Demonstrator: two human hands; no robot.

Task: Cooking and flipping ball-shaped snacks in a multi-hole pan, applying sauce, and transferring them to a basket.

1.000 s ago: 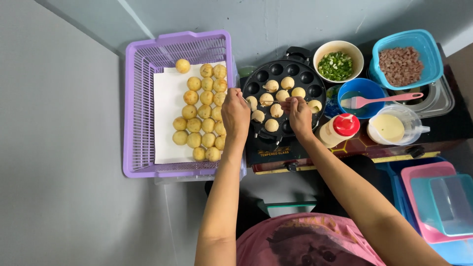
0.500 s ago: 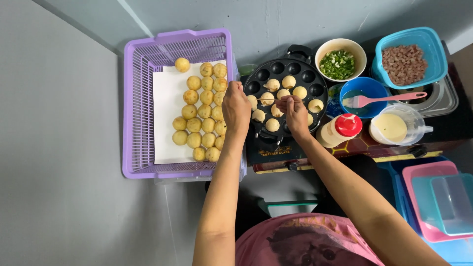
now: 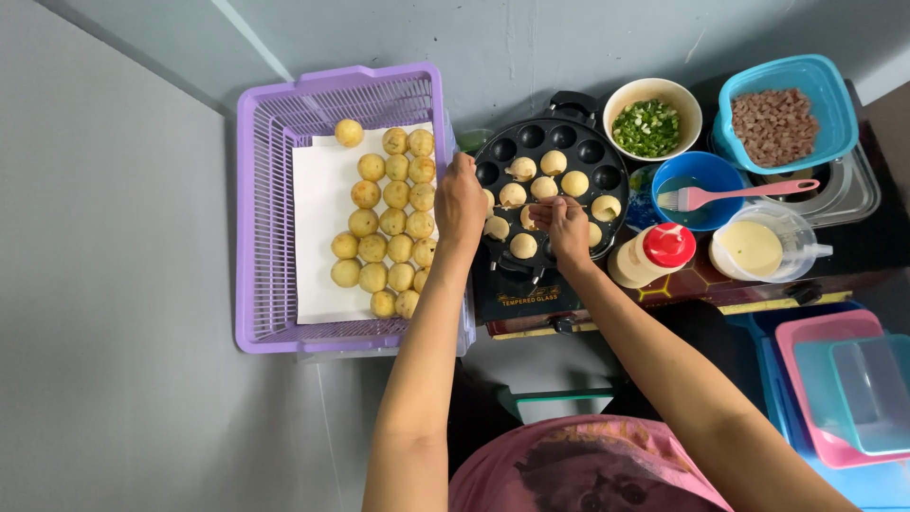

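Note:
A black round pan (image 3: 559, 135) with round wells sits on a gas stove (image 3: 531, 296) and holds several pale dough balls (image 3: 574, 183). My left hand (image 3: 462, 201) is at the pan's left edge, fingers closed on a thin wooden skewer (image 3: 512, 205). Over the pan's near side, my right hand (image 3: 569, 229) pinches a second skewer that points left among the balls. The skewer tips meet between my hands over a ball. To the left, a purple basket (image 3: 248, 237) lined with white paper (image 3: 318, 237) holds several golden fried balls (image 3: 384, 242).
Right of the pan stand a bowl of chopped greens (image 3: 652, 125), a blue tub of chopped meat (image 3: 775, 118), a blue bowl (image 3: 706, 171) with a pink brush (image 3: 735, 194), a batter jug (image 3: 754, 248) and a red-capped squeeze bottle (image 3: 654, 254). Pink and blue containers (image 3: 844, 389) sit lower right.
My left hand has shifted slightly up and right, to the pan's left edge. My right hand has edged left over the pan's near side. The balls sit much as before.

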